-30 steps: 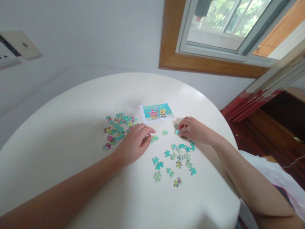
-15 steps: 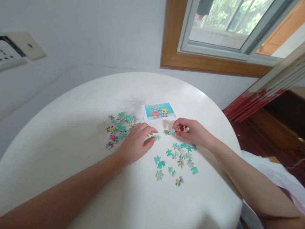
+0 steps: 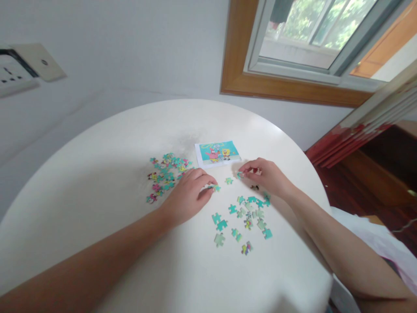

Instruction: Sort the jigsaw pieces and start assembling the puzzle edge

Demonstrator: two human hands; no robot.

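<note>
Round white table (image 3: 156,269) is bearing all the puzzle pieces. On its left part, a loose pile (image 3: 167,176) of teal, pink and yellow pieces is lying heaped, some overlapping, its right edge running close behind the left hand (image 3: 184,193). Nearer the right side, a scattered group (image 3: 259,213) of mostly teal and pale green pieces is lying in a looser cluster, several touching. Below and left of it, a pale green piece (image 3: 219,239) is lying apart; a yellow-and-purple piece (image 3: 246,248) is sitting lowest. A picture card (image 3: 217,153) showing cartoon figures on teal is lying flat beyond both hands.

Left hand: forearm is reaching in from lower left, back of hand facing up, fingers curling toward the thumb. Thumb and index finger are pinching a teal-and-yellow piece (image 3: 216,188), which is projecting past the tips. Contact with the tabletop: cannot tell.

Right hand (image 3: 264,176): forearm is coming in from lower right, wrist bending so the fingers are pointing left. Thumb and fingertips are clamping a small teal piece (image 3: 239,175), mostly hidden. A dark piece (image 3: 254,187) is lying just below this hand. Between the hands, a single green piece (image 3: 229,180) is lying free.
</note>
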